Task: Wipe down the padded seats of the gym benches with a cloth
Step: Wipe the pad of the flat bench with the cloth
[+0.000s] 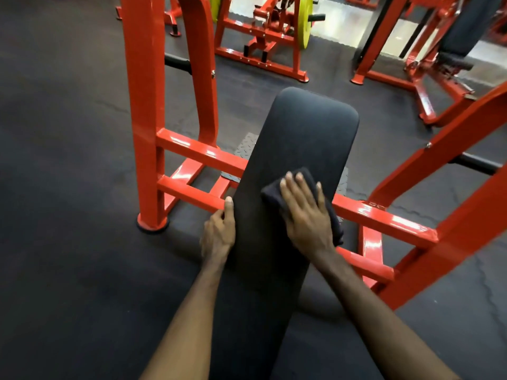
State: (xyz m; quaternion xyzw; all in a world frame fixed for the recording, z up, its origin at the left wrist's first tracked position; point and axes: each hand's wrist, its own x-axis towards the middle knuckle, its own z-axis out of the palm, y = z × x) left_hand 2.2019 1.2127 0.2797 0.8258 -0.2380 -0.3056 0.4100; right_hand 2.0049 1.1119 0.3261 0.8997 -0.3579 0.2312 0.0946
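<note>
A long black padded bench seat (299,138) runs away from me down the middle of the view. A folded dark cloth (277,193) lies on its right half. My right hand (304,215) presses flat on the cloth with straight, spread fingers. My left hand (219,231) holds the left edge of the pad, thumb on top and fingers curled down the side.
A red steel frame (145,113) with uprights and crossbars flanks the bench on both sides. More red machines (263,37) with a yellow-green weight plate (306,20) stand behind. Dark rubber floor (68,187) spreads to the left.
</note>
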